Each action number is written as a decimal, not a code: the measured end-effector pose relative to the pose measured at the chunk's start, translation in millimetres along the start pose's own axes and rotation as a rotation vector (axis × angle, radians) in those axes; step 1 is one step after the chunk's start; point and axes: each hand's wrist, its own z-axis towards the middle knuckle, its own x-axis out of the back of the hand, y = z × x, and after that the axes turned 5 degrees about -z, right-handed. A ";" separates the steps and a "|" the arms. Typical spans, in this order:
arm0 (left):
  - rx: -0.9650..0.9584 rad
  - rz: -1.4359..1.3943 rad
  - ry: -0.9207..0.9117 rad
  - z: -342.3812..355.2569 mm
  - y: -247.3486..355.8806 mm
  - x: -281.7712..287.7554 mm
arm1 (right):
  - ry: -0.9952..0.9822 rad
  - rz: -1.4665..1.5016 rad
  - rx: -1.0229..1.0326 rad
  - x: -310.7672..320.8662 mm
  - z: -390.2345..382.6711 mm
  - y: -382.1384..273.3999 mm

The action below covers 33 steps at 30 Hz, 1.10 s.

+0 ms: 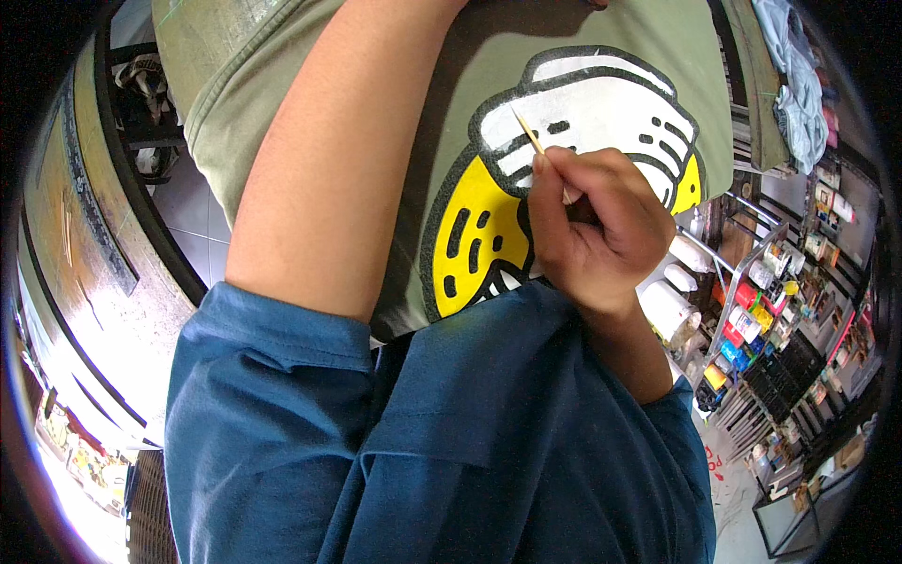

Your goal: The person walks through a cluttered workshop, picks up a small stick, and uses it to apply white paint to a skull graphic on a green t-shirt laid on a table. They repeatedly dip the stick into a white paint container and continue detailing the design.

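Note:
My right hand (606, 221) is closed in a pinch around a thin pointed wooden stick (529, 130). The stick's pale tip points up and left, over the white part of a painted design (587, 113); whether it touches the surface I cannot tell. White and yellow areas with thick black outlines make up the design, on olive-green cloth (310, 42) that looks like a garment. My left forearm (338, 141) reaches across the cloth toward the top edge. Of my left hand (598, 4), only a bit of finger seems to show there; the rest is out of the picture.
A worn board or table (113, 310) with dark strips lies at the left. At the right stands a metal-framed rack (742, 273) with many paint bottles (747, 324) and white containers (669, 310). Light-blue cloth (799, 103) hangs at the upper right.

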 end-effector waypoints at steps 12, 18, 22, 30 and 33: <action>0.007 0.009 -0.032 1.2 1.8 3.7 | -0.009 0.025 -0.062 -3.5 -0.1 -1.6; 0.085 0.005 -0.029 1.1 12.5 1.8 | -0.013 0.023 -0.064 -3.0 -0.1 -0.7; 0.034 -0.010 -0.030 4.2 -0.5 1.2 | 0.004 0.037 -0.057 -3.8 1.1 -1.8; 0.023 -0.032 -0.055 0.4 3.9 6.0 | -0.016 0.012 -0.032 -2.1 1.1 -0.5; 0.009 -0.035 -0.029 -1.1 3.4 5.6 | -0.008 0.023 -0.041 -2.8 0.5 -0.4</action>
